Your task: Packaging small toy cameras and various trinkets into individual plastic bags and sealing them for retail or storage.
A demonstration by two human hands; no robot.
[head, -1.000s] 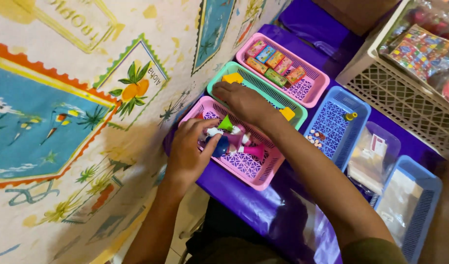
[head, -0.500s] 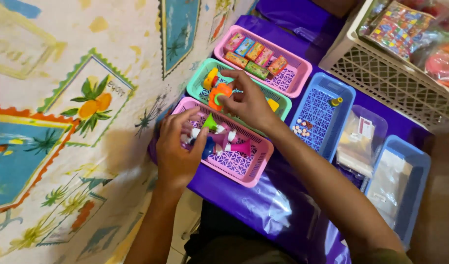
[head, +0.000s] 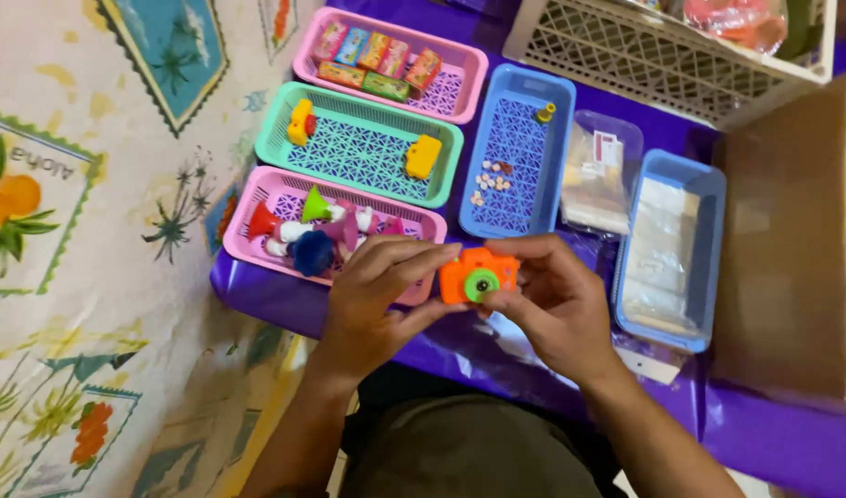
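2 hands, left hand (head: 372,300) and right hand (head: 552,304), pinch a boxy orange plastic toy camera (head: 478,276).

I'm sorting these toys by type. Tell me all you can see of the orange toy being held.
The orange toy is shaped like a little camera: a boxy body of what looks like glossy plastic, with a round green lens ring and dark centre on its front. It is held upright above the purple table edge, lens facing up toward the viewer. The left hand pinches its left side and the right hand its right side. Its back is hidden.
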